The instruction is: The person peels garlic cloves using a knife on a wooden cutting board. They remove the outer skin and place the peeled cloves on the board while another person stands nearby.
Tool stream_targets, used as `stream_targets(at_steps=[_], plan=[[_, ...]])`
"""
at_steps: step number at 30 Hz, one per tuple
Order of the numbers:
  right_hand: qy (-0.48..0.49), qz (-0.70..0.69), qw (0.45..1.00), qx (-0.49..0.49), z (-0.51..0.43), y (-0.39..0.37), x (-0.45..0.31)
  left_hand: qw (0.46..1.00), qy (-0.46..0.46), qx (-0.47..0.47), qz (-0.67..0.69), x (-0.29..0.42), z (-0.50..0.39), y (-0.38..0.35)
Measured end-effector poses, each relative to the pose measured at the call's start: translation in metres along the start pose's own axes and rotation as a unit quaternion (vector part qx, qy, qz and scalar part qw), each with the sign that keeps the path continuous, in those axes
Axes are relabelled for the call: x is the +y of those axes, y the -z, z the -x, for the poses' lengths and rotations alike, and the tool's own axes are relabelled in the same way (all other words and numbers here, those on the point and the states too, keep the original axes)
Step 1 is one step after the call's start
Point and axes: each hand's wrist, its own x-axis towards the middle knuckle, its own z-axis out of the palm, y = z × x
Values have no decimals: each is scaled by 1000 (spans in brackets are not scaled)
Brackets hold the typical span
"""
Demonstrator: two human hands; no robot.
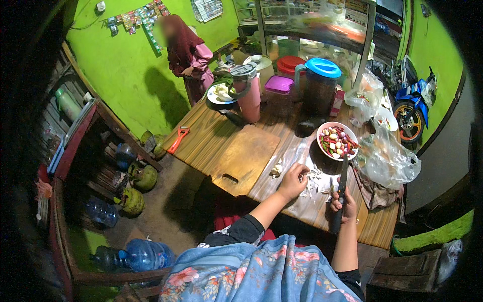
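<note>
My right hand (344, 205) is closed round the black handle of a knife (343, 177), its blade pointing away from me towards a white bowl (322, 151) of red and green chillies, shallots and garlic cloves. Over the table's near part, my left hand (295, 181) has its fingers curled with the tips close together; whether something small is between them cannot be made out. Papery garlic peelings (315, 181) lie scattered between my two hands. Part of a garlic bulb (276, 170) rests left of my left hand, beside a wooden cutting board (247, 158).
An orange peeler (178, 140) lies at the table's left edge. Behind the board stand a pink tumbler (249, 98), a purple-lidded container (279, 85) and a blue-lidded jug (320, 83). Plastic bags (388, 158) and a cloth (373, 190) lie right. Another person (194, 56) stands beyond the far left corner.
</note>
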Motion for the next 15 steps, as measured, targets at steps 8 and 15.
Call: stream_targets(at_steps=[8, 15], plan=[[-5, -1, 1000, 10, 2, -6, 0, 996, -50, -5, 77, -8, 10, -7], [-6, -9, 1000, 1, 1, -4, 0, 996, -52, 21, 75, -9, 12, -9]])
